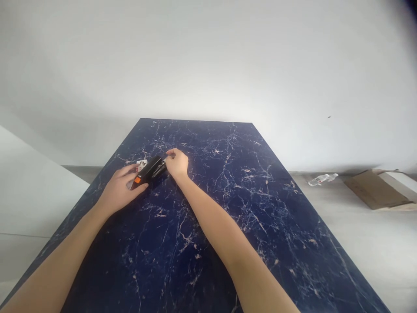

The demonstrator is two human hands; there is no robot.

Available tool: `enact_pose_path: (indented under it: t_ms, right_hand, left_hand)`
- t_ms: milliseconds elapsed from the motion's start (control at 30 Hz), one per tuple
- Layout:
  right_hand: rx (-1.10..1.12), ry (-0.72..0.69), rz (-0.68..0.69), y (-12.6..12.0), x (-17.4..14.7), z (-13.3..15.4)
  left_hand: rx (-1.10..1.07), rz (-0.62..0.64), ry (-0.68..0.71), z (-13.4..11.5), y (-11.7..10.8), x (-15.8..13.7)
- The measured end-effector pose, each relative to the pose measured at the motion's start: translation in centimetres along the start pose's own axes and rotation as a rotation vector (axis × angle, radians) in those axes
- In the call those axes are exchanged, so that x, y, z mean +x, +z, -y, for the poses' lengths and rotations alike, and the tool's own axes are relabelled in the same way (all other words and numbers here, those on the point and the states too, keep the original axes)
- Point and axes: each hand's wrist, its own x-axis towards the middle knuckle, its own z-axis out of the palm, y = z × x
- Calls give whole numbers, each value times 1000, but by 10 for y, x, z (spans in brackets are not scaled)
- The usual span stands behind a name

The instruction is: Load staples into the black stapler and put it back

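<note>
A long black case-like object (pixel 152 167) with an orange patch near its lower left end lies slantwise on the left part of the table; its exact kind is not clear. My left hand (pixel 120 188) grips that lower end between thumb and fingers. Beside its fingertips, a small white card (pixel 141 164) with dark and red print shows behind the object. At the upper right end of the black object, my right hand (pixel 177 162) has its thumb and fingers pinched together. Whatever sits in that pinch is too small and hidden to name.
The table (pixel 208 243) has a dark blue marbled top with white veins, and its far edge meets a pale wall (pixel 208 61). On the floor to the right lie a clear plastic bottle (pixel 321 179) and a cardboard box (pixel 374 189). A white panel (pixel 29 195) stands at left.
</note>
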Motion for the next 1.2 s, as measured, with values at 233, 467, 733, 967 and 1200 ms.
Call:
enact_pose_path:
  t_ms: [233,467,733,967,1200]
  right_hand:
    - [-125,-209,110,-2,-4,7]
    - [-214,-425,293,-5,-7,10]
    - [-341,-564,254,-7,-16,10]
    - [-463,-649,266,-5,-17,7]
    - [-401,-565,228,-7,-19,11]
  left_hand:
    - [-39,27,-175,17,-11,1]
    - [-127,66,-428,33,-20,1]
    - [-119,110,-472,39,-29,1]
    - [-97,115,-510,47,-31,0]
    - [-77,104,-498,42,-31,0]
